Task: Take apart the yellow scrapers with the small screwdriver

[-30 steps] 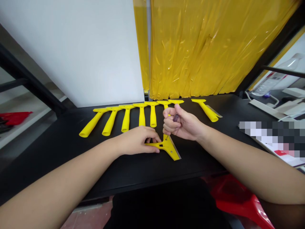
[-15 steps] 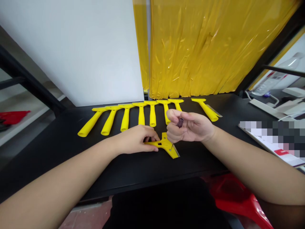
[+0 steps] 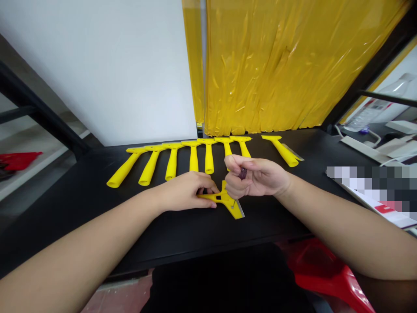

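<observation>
A yellow scraper (image 3: 233, 210) with a metal blade along its wide end lies on the black table, its head pointing right. My left hand (image 3: 192, 190) grips its handle, thumb on the near side. Wrapped in the fingers of my right hand (image 3: 257, 176) is a screwdriver (image 3: 243, 173) with a dark purplish handle. Its thin shaft slants down to a screw on the scraper's head. My right fingers hide part of that head and most of the screwdriver handle.
Behind my hands, several yellow scrapers (image 3: 171, 161) lie in a row along the back of the black table (image 3: 182, 234). Another scraper (image 3: 284, 152) lies farther right, beside a loose blade (image 3: 292, 152). A clear bottle (image 3: 374, 106) and white boxes stand at the right.
My right hand has moved slightly down and left with the screwdriver. The scraper's head has tilted a little, and my left hand keeps its grip almost unmoved.
</observation>
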### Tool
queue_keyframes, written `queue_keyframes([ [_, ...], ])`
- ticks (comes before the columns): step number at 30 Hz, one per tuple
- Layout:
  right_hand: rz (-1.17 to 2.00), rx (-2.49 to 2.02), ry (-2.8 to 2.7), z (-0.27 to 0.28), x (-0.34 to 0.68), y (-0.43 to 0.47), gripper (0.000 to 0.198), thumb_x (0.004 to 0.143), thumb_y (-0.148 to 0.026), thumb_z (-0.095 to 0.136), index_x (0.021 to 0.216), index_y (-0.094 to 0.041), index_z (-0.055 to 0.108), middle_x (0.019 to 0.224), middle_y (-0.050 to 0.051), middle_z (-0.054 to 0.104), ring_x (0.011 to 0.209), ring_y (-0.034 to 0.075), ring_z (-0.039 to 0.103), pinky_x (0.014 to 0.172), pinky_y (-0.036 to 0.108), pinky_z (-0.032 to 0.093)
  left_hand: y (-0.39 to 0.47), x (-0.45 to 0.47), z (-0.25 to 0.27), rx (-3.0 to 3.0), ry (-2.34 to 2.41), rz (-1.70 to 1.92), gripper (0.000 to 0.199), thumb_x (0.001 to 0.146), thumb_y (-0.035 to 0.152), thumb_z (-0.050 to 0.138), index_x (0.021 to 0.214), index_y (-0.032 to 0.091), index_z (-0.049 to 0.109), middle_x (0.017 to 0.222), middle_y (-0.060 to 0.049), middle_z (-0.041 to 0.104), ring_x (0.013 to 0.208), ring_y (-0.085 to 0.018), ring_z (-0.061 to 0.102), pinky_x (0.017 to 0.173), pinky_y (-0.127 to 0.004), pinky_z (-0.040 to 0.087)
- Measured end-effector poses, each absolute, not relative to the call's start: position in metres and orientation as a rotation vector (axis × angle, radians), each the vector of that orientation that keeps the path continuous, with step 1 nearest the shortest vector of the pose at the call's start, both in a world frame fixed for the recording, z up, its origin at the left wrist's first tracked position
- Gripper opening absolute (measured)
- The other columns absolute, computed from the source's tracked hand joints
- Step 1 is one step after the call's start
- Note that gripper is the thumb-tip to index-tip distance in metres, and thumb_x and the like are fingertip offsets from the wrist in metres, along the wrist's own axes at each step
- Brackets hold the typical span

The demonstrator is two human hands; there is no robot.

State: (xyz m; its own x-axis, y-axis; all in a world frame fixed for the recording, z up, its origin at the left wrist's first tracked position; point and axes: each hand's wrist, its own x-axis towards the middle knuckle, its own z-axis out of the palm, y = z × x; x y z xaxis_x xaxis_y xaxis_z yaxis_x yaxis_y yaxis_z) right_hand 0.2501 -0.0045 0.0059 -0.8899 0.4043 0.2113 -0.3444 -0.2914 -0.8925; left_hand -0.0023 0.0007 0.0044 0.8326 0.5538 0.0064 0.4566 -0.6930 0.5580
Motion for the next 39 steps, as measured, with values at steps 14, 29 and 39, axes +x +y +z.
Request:
queue_keyframes([
  [14,2.196,0.021,-1.505,0.002,0.25,-0.005,0.027,0.107,-0.047,0.057,0.094,-0.024,0.049,0.067,-0.006,0.04,0.059,0.014,0.034,0.063,0.028,0.035,0.001,-0.002,0.004,2.425,0.743,0.233,0.023,0.092,0.041,0.082,0.099,0.02,0.081,0.099,-0.005,0.072,0.08,-0.017,0.066,0.072,-0.028,0.05],
  [29,2.001,0.242,-1.732,-0.003,0.256,0.002,0.021,0.102,-0.032,0.073,0.096,-0.022,0.056,0.084,0.0,0.064,0.08,0.016,0.061,0.087,0.038,0.052,0.0,-0.002,0.007,2.433,0.736,0.238,0.023,0.093,0.041,0.082,0.102,0.02,0.081,0.097,-0.005,0.071,0.079,-0.016,0.065,0.069,-0.025,0.049],
  [39,1.905,0.172,-1.757,-0.005,0.26,0.01,0.015,0.095,-0.027,0.084,0.096,-0.017,0.074,0.091,0.004,0.075,0.085,0.016,0.074,0.087,0.038,0.061,0.0,-0.002,0.005,2.447,0.737,0.255,0.022,0.092,0.041,0.083,0.101,0.02,0.081,0.096,-0.004,0.071,0.075,-0.015,0.064,0.066,-0.026,0.047],
])
